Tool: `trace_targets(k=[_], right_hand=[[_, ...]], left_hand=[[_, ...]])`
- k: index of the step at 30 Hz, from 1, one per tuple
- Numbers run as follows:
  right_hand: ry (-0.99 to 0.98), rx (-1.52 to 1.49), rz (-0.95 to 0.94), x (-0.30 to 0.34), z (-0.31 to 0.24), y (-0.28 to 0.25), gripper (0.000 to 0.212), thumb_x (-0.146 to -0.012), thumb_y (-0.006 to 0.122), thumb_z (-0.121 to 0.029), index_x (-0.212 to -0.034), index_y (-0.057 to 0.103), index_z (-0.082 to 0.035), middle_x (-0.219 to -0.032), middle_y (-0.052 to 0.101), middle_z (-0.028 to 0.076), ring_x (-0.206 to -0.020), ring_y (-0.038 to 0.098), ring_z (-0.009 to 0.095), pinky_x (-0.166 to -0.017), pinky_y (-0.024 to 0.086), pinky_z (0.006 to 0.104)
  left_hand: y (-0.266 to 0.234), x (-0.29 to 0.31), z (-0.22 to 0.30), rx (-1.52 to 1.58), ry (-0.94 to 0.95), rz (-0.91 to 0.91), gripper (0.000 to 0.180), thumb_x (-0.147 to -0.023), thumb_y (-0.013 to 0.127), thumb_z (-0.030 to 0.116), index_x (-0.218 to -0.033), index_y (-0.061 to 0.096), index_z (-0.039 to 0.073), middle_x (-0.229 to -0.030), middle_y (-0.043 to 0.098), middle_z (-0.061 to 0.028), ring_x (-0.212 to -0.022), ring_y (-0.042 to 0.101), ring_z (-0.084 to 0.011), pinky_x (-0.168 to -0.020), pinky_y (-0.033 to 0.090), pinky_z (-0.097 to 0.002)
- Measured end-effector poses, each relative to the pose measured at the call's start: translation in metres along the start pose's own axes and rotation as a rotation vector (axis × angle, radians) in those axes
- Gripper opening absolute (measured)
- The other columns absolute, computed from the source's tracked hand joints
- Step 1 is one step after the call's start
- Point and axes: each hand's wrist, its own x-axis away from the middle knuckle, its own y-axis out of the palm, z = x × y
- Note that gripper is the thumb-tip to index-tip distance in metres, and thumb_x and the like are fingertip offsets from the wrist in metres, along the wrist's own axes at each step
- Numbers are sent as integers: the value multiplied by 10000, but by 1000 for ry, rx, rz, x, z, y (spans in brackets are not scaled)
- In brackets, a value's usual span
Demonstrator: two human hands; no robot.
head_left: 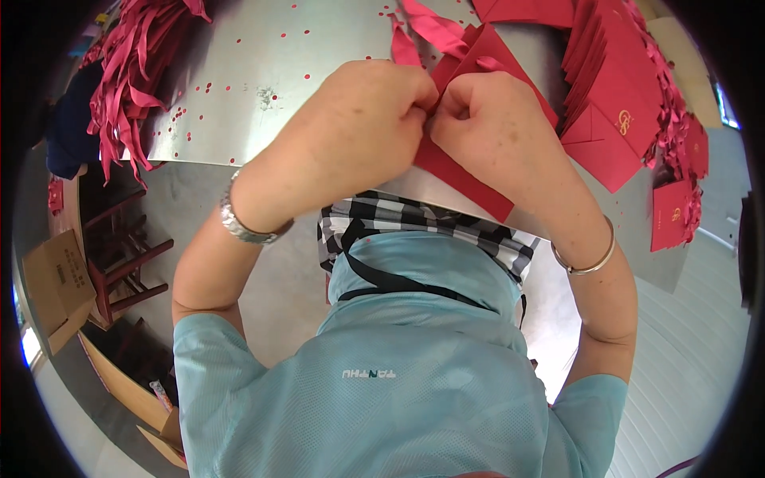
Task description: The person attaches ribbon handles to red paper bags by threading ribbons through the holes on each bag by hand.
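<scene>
both hands work together at the near edge of a metal table (319,48). the left hand (358,119) and the right hand (494,119) meet knuckle to knuckle, fingers curled tight and pinched narrow on one spot of a red envelope (462,171) where a red ribbon (430,28) joins it. the grip looks close so that the small joint is held firm while it is worked; what the fingertips do there is hidden behind the knuckles. the envelope lies flat on the table and partly overhangs its near edge, directly under the hands, so the table carries it and the hands stay free for the ribbon. the ribbon trails away from the pinch toward the far side.

a stack of red envelopes (613,88) lies fanned just to the right, within easy reach. a bundle of loose red ribbons (135,64) hangs over the table's left corner. small red paper dots (207,88) are scattered over the bare metal. a cardboard box (56,279) and a wooden chair (119,263) stand on the floor at left.
</scene>
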Motion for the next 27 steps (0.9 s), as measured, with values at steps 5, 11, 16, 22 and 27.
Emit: trace_targets(k=[5, 11, 16, 22, 27], right_hand=[[-123, 39, 128, 23, 3, 10, 199, -804, 651, -202, -729, 605, -23, -699, 643, 166, -664, 631, 378, -584, 503, 480], [-258, 126, 290, 25, 11, 19, 222, -796, 711, -231, -727, 567, -76, -681, 637, 88, -637, 643, 271, -520, 490, 399], [-226, 167, 329, 36, 16, 23, 144, -789, 722, -204, -791, 639, -87, -727, 645, 94, -668, 645, 272, -573, 500, 381], [-174, 19, 310, 37, 13, 14, 176, -776, 739, -214, -746, 625, -82, -688, 653, 82, -626, 649, 262, -537, 491, 373], [-228, 35, 297, 34, 18, 12, 176, -766, 748, -201, -746, 625, -77, -690, 652, 85, -624, 649, 260, -538, 491, 369]], left_hand=[[-15, -1, -13, 361, -36, -202, 145, -822, 608, -35, -941, 685, -1, -723, 596, -48, -635, 563, -164, -614, 461, -275], [-31, -18, -13, 286, 14, -350, 169, -811, 611, -51, -961, 676, -6, -764, 551, -62, -687, 560, -150, -614, 463, -293], [-17, -14, -16, 120, 307, -191, 168, -764, 652, -20, -926, 673, 17, -821, 595, -135, -748, 583, -308, -677, 483, -375], [-14, -10, -15, 170, 270, -251, 120, -787, 630, -19, -903, 643, 8, -812, 574, -116, -734, 569, -275, -676, 468, -359], [-14, -10, -5, 123, 225, -240, 105, -776, 615, -3, -880, 634, 5, -786, 552, -119, -707, 561, -281, -636, 458, -365]])
